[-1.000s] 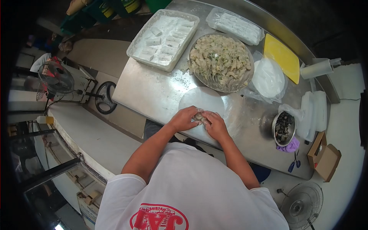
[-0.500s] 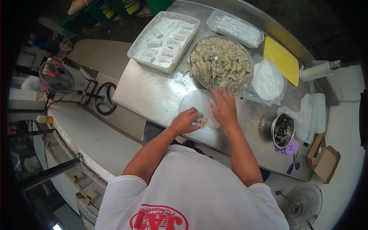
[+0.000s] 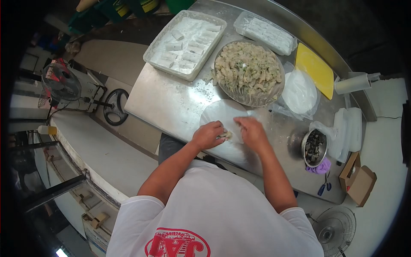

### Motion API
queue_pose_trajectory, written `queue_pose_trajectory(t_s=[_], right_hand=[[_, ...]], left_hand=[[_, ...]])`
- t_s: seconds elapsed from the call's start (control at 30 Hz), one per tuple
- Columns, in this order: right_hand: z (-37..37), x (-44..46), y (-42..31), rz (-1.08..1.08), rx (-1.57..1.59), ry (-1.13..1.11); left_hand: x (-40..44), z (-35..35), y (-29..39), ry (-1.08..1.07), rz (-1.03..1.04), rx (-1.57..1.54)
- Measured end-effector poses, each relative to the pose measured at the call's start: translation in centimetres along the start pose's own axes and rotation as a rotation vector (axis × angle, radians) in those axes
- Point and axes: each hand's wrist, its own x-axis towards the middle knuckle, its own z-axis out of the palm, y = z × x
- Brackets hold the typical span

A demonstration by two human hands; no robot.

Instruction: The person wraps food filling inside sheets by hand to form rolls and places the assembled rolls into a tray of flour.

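A thin round whitish wrapper lies flat on the steel table, with a small lump of filling near its front edge. My left hand is curled at the left end of the lump, its fingertips closed on the wrapper's edge. On the other side my right hand hovers over the wrapper's right part, forefinger stretched out and other fingers partly bent, slightly blurred; I see nothing in it. Just beyond stands a big oval tray heaped with pale chunky filling flecked with green.
A floury plastic tub holds several white rolls. Behind are another container of rolls and a yellow board. To the right are bagged round wrappers, a metal bowl with dark pieces, a purple cloth and scissors.
My right hand has drawn back from the filling tray's edge to beside the wrapper, its fingers now more bent. My left hand stays at the lump. The view has shifted slightly.
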Motion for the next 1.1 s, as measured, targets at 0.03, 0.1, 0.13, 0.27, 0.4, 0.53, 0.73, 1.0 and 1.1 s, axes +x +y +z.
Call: queue_pose_trajectory(t_s=[0.03,0.1,0.13,0.27,0.4,0.53,0.73,1.0,1.1], right_hand=[[0.9,-0.8,-0.2,0.001,0.0,0.002],[3.3,-2.2,0.4,0.21,0.114,-0.126],[4.4,-2.8,1.4,0.212,0.12,-0.123],[6.9,-3.9,3.4,-0.028,0.094,0.034],[7.0,-4.2,3.1,-0.002,0.121,0.112],[5.3,-3.3,2.4,0.015,0.188,0.11],[-1.1,2.5,0.9,-0.003,-0.195,0.532],[-2.6,-2.4,2.2,0.153,-0.314,0.191],[-5.9,-6.9,5.0,0.283,-0.23,0.419]], left_hand=[[0.0,-0.1,0.0,-0.007,0.0,-0.008],[0.1,-0.4,0.1,0.033,0.03,-0.042],[0.1,-0.5,0.1,0.074,0.058,-0.077],[0.2,-0.8,-0.6,0.052,0.06,-0.164],[0.3,-0.5,-1.9,0.006,0.134,-0.181],[0.2,-0.9,-1.0,0.06,0.14,-0.175],[0.2,-2.3,1.0,0.066,-0.004,-0.302],[0.1,-1.4,-0.4,-0.043,-0.016,-0.251],[0.7,-2.0,0.0,0.015,0.009,-0.234]])
